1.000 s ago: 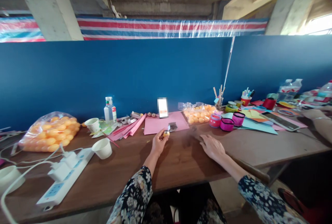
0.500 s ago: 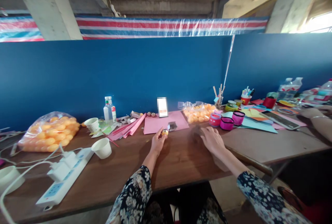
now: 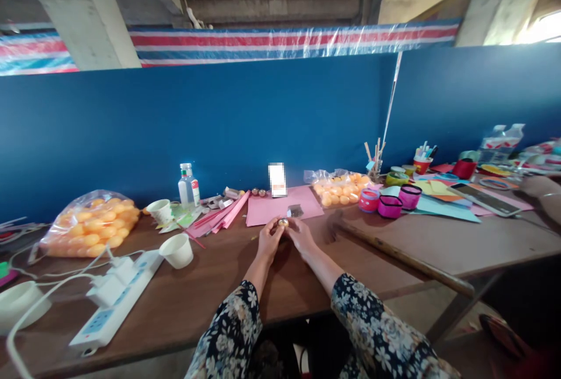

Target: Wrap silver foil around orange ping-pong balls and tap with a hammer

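Between my two hands, just above the table's wood surface, is a small yellow ball (image 3: pixel 283 223) with a shiny metallic top. My left hand (image 3: pixel 269 240) pinches it from the left. From the other side, the fingertips of my right hand (image 3: pixel 302 237) close on the same ball. The fingers partly cover it, so its underside is hidden. Right behind the hands lies a pink paper sheet (image 3: pixel 258 212) with a small dark packet (image 3: pixel 295 210) on its front part. A few shiny dark balls (image 3: pixel 262 192) sit at the sheet's back left.
Bags of orange balls stand left (image 3: pixel 94 228) and right (image 3: pixel 337 190). A power strip (image 3: pixel 116 303), a white paper cup (image 3: pixel 176 252) and pink strips (image 3: pixel 228 215) are to the left. Magenta rings (image 3: pixel 389 206), a wooden stick (image 3: pixel 403 256) and a co-worker's arm (image 3: pixel 546 192) are on the right.
My right hand has moved left from beside the magenta rings to the ball and now grips it together with my left hand. The view has shifted slightly.
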`<action>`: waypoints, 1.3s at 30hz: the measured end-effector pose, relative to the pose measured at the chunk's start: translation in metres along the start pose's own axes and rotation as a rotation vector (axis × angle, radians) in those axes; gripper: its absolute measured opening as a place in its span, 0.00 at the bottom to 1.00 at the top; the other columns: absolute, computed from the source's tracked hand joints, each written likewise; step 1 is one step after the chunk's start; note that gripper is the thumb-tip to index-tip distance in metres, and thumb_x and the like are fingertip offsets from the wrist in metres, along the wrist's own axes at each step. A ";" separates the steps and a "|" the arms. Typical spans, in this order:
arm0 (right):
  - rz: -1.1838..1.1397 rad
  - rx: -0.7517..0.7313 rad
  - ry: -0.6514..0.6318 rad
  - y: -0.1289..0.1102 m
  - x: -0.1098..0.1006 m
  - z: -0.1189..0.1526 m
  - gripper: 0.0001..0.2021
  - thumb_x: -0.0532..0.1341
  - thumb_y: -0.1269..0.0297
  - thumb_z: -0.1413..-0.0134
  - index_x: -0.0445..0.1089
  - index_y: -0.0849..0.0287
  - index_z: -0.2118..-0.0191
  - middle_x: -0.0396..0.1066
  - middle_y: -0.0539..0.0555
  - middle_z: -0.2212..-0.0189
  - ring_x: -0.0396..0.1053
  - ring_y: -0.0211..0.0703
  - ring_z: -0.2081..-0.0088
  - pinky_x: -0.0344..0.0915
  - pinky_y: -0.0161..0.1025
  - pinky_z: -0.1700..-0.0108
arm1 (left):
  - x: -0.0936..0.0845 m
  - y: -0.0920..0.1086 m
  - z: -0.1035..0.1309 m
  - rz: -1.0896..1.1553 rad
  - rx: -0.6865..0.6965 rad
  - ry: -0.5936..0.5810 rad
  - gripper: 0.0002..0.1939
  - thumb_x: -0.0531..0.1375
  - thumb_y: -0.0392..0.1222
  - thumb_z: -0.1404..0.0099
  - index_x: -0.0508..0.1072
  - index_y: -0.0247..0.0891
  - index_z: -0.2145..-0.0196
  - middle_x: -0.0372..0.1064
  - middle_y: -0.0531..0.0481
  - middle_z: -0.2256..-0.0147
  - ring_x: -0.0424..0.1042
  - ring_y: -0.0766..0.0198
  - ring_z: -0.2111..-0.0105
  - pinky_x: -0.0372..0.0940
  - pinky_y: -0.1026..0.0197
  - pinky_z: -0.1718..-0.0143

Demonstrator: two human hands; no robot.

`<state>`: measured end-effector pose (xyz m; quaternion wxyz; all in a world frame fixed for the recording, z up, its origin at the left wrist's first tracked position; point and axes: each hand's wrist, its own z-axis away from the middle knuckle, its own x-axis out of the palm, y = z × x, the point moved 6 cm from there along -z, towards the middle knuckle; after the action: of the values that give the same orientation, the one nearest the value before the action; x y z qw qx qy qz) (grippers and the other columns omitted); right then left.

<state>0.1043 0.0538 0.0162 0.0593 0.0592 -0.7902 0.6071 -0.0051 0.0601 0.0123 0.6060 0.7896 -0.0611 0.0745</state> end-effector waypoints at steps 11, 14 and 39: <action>-0.046 -0.027 0.005 -0.002 -0.004 0.003 0.15 0.58 0.62 0.59 0.64 0.60 0.61 0.70 0.53 0.65 0.68 0.41 0.62 0.63 0.40 0.57 | 0.004 0.000 0.002 0.061 -0.029 -0.023 0.20 0.61 0.42 0.52 0.70 0.34 0.59 0.71 0.44 0.63 0.70 0.60 0.64 0.63 0.57 0.60; -0.044 -0.014 0.030 0.003 -0.006 0.002 0.15 0.58 0.62 0.58 0.64 0.59 0.61 0.70 0.53 0.65 0.68 0.42 0.62 0.63 0.40 0.57 | 0.006 -0.001 0.002 0.125 -0.061 -0.039 0.20 0.61 0.42 0.51 0.69 0.34 0.58 0.71 0.44 0.62 0.70 0.61 0.64 0.64 0.56 0.60; -0.229 0.039 0.071 0.010 -0.008 -0.001 0.17 0.62 0.64 0.64 0.67 0.62 0.63 0.71 0.53 0.68 0.68 0.41 0.66 0.64 0.41 0.60 | 0.008 0.003 0.006 0.130 -0.097 -0.067 0.23 0.63 0.41 0.54 0.69 0.36 0.57 0.72 0.47 0.64 0.70 0.64 0.68 0.64 0.59 0.63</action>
<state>0.1105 0.0572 0.0052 0.1548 0.1285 -0.7638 0.6133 0.0024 0.0538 0.0150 0.6351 0.7557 -0.1359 0.0843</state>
